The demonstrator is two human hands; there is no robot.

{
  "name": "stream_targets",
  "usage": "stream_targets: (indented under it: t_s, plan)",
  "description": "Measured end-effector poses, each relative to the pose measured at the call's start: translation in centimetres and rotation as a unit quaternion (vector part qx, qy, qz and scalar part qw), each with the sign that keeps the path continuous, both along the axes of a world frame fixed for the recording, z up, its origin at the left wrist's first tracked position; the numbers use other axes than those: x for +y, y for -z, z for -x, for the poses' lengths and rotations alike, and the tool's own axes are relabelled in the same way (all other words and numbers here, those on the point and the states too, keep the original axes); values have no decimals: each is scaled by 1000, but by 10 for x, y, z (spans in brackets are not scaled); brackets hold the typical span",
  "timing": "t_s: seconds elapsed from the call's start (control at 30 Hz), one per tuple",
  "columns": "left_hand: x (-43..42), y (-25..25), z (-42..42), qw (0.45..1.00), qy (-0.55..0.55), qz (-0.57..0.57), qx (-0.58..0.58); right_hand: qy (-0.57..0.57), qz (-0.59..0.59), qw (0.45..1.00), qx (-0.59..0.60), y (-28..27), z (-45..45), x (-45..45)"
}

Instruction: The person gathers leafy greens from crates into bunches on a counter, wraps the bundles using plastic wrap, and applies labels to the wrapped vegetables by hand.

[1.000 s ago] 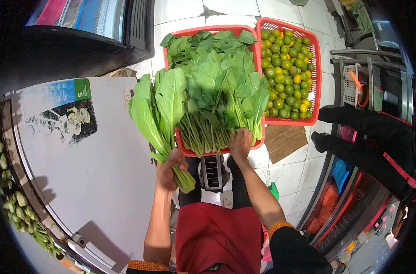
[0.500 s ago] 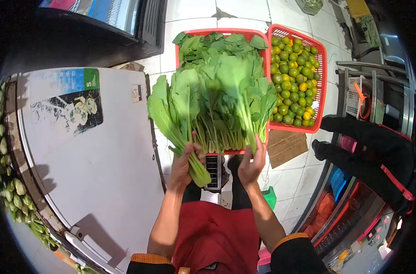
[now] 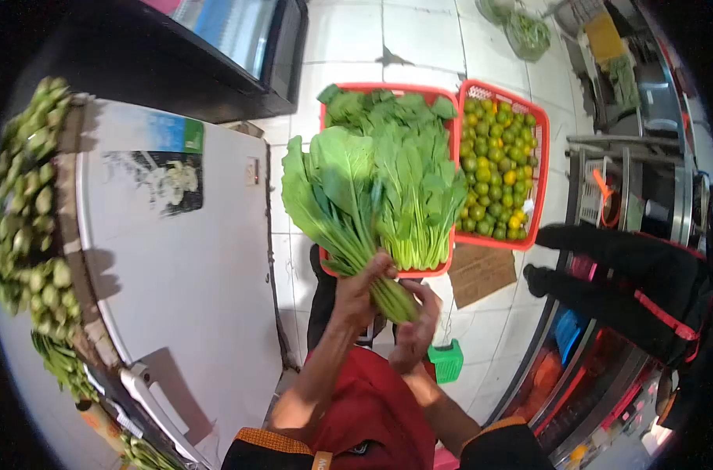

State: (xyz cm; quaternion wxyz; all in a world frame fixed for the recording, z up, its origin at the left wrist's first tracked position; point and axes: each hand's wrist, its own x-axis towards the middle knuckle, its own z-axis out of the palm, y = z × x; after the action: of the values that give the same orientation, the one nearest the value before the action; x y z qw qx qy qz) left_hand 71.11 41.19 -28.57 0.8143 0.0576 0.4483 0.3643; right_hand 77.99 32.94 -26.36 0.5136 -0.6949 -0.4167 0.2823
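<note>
At the frame's centre, a bunch of leafy greens (image 3: 333,192) is clamped by its stems in the grip of the left hand (image 3: 360,294). The right hand (image 3: 417,329) is held curled at the stem ends; whether its grip is closed cannot be told. More greens (image 3: 419,188) are packed in a red basket (image 3: 419,88) at upper centre, beside citrus fruit (image 3: 493,172)
</note>
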Motion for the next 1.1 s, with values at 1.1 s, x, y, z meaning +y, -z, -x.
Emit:
stream_targets:
  t_s: [1.1]
  plan:
    - [-308,-345,453,891,-241,-89,374,-615,-221,756,39,-286,510,-33]
